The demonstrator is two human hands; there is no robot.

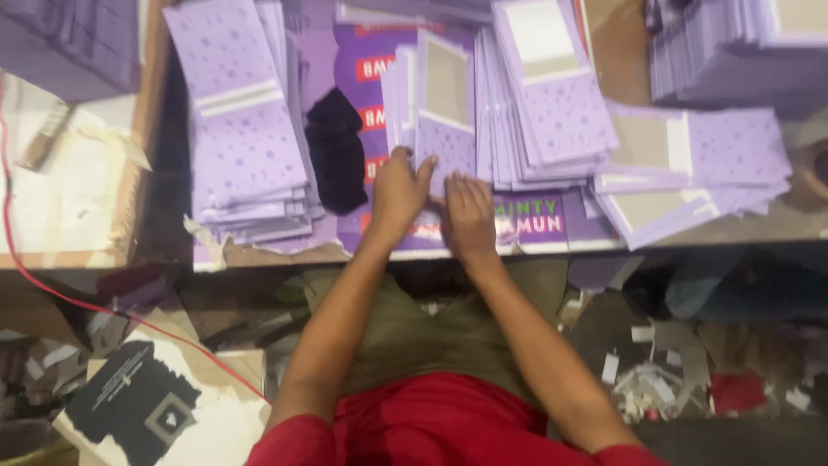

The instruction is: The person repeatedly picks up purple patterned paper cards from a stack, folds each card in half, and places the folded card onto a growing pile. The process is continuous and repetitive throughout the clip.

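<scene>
Both hands are working at the near edge of the table [742, 231], on a lilac dotted card [444, 121] lying flat between the piles. The left hand [398, 192] is pressing down on the card's lower left corner, thumb splayed out and fingers bunched. The right hand [468, 216] is lying just beside it, fingers together and flat on the card's bottom edge (whether it is pinching a flap underneath, I cannot tell).

The trouble I would expect is coming from the crowding. A leaning stack of cards [552, 103] is fanning out just to the right of the card, and another stack [246, 129] is sitting to the left with its lower sheets already slipping toward the table's edge. A nudge from a wrist or elbow could be sending either pile sliding, and the floor below is already littered with paper scraps [642, 380]. A dark cloth [336, 151] is lying close to the left hand and could be catching under a sheet. With the hands so near together, uneven pressure could also be skewing a fold.
</scene>
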